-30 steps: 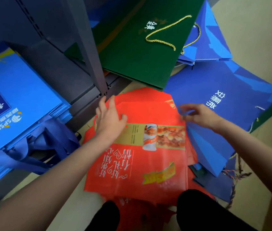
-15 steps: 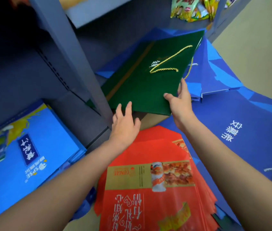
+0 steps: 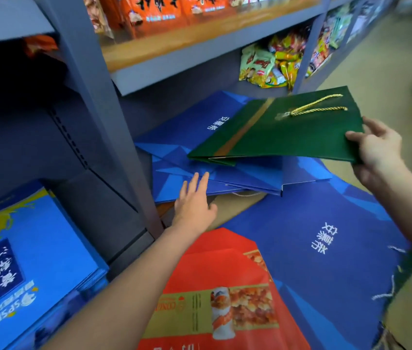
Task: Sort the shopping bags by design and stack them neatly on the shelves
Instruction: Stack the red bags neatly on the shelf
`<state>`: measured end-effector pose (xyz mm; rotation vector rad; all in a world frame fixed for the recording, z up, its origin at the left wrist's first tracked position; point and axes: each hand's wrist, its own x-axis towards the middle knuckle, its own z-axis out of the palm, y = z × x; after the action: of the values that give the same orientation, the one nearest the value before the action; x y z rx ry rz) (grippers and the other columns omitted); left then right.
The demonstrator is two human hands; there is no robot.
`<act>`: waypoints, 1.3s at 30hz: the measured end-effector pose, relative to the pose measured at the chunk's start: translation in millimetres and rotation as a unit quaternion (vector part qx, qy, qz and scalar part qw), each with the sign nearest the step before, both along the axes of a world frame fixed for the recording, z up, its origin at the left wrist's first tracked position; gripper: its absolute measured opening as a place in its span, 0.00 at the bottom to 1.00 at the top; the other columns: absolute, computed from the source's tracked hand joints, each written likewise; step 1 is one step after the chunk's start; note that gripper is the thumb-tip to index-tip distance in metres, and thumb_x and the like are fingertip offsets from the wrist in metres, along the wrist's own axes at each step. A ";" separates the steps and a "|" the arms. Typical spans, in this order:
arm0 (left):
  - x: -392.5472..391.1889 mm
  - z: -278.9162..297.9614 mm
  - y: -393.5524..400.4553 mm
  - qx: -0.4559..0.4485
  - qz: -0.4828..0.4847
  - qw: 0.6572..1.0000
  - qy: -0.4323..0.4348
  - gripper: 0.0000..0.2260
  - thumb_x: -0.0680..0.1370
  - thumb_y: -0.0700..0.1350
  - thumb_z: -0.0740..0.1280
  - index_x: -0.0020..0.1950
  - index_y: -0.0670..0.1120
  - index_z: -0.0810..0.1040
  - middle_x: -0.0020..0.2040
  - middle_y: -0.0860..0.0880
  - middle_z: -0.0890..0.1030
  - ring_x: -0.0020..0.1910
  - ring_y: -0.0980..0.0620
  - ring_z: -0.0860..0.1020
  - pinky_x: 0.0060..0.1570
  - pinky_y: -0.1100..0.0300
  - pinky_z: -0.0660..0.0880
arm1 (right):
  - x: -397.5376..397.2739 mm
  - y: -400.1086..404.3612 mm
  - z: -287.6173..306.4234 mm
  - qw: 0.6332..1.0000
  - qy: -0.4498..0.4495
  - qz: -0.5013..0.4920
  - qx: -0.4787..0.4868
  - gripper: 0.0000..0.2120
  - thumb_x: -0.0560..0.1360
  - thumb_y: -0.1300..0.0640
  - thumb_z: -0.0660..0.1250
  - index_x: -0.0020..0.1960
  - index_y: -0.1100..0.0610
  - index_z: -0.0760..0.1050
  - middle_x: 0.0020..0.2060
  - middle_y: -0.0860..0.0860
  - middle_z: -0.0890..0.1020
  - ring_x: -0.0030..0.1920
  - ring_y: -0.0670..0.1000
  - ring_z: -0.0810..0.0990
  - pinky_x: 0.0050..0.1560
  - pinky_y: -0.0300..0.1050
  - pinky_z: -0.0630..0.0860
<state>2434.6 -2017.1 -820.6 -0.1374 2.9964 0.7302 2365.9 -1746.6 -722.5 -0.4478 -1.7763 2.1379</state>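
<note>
- The right hand (image 3: 376,150) grips the corner of the green bag (image 3: 288,132), holding it tilted above the dark blue bags (image 3: 200,157) on the bottom shelf.
- The left hand (image 3: 195,203), fingers straight, reaches to those blue bags' edge.
- Red bags (image 3: 215,269) lie on the floor nearby.

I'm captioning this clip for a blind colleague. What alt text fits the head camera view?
A person's right hand holds a flat green bag by its corner above dark blue bags on a low shelf, while the left hand reaches open toward those bags. Red bags lie on the floor below, and light blue bags are stacked on a shelf at left.
</note>
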 end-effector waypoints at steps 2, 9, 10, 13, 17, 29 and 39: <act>-4.3 -4.9 2.9 -0.007 0.030 1.000 -0.003 0.32 0.78 0.45 0.60 0.77 0.51 0.46 0.78 0.48 0.45 0.76 0.46 0.47 0.72 0.50 0.54 | -9.7 -0.8 8.1 1.000 0.001 -0.006 -0.010 0.17 0.76 0.73 0.56 0.57 0.55 0.70 0.44 0.44 0.78 0.35 0.40 0.81 0.39 0.34 0.78; -17.1 -25.8 -4.4 0.024 0.101 0.994 -0.041 0.33 0.78 0.45 0.61 0.77 0.52 0.45 0.78 0.45 0.45 0.76 0.45 0.49 0.72 0.49 0.55 | -60.0 -63.5 -15.5 0.999 -0.001 0.025 -0.027 0.27 0.76 0.73 0.57 0.73 0.60 0.58 0.64 0.53 0.73 0.59 0.52 0.76 0.60 0.50 0.75; -19.7 -26.6 -5.9 0.029 0.112 0.992 -0.047 0.33 0.78 0.46 0.60 0.77 0.52 0.45 0.78 0.45 0.45 0.76 0.44 0.49 0.72 0.49 0.55 | -66.1 -78.2 -27.9 0.999 -0.009 0.028 -0.022 0.28 0.75 0.73 0.57 0.73 0.60 0.58 0.63 0.52 0.72 0.60 0.52 0.75 0.62 0.50 0.73; -30.1 -24.6 -7.5 0.041 0.136 0.989 -0.050 0.33 0.78 0.46 0.61 0.77 0.52 0.44 0.77 0.42 0.47 0.75 0.41 0.54 0.71 0.49 0.57 | -70.3 -120.2 -73.0 0.997 -0.047 0.054 0.015 0.26 0.72 0.74 0.60 0.68 0.60 0.64 0.54 0.50 0.74 0.53 0.52 0.76 0.62 0.51 0.73; -32.3 -30.4 -15.8 0.029 0.147 0.988 -0.042 0.33 0.78 0.47 0.61 0.77 0.51 0.45 0.77 0.43 0.52 0.74 0.44 0.57 0.70 0.50 0.56 | -73.4 -155.5 -126.8 0.986 -0.112 0.104 0.067 0.32 0.71 0.71 0.62 0.73 0.57 0.60 0.63 0.53 0.75 0.60 0.56 0.75 0.63 0.52 0.73; -22.9 -55.4 -37.8 0.071 0.103 0.991 0.038 0.32 0.77 0.38 0.61 0.77 0.45 0.48 0.76 0.46 0.58 0.75 0.51 0.56 0.71 0.61 0.51 | -103.7 -184.5 -136.4 0.960 -0.155 0.190 0.138 0.28 0.72 0.65 0.68 0.70 0.58 0.65 0.66 0.54 0.73 0.62 0.56 0.74 0.65 0.52 0.71; -22.2 -62.0 -28.4 -0.048 0.078 0.996 0.010 0.32 0.78 0.43 0.60 0.77 0.47 0.45 0.78 0.48 0.48 0.76 0.51 0.46 0.72 0.58 0.45 | -63.4 -52.5 -135.8 0.944 -0.266 0.112 0.158 0.32 0.74 0.59 0.69 0.73 0.61 0.57 0.61 0.56 0.71 0.48 0.54 0.74 0.40 0.45 0.74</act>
<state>2412.4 -2045.5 -882.6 -0.3754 3.0659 0.6033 2302.5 -1799.0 -858.3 -0.8308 -2.5267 1.9290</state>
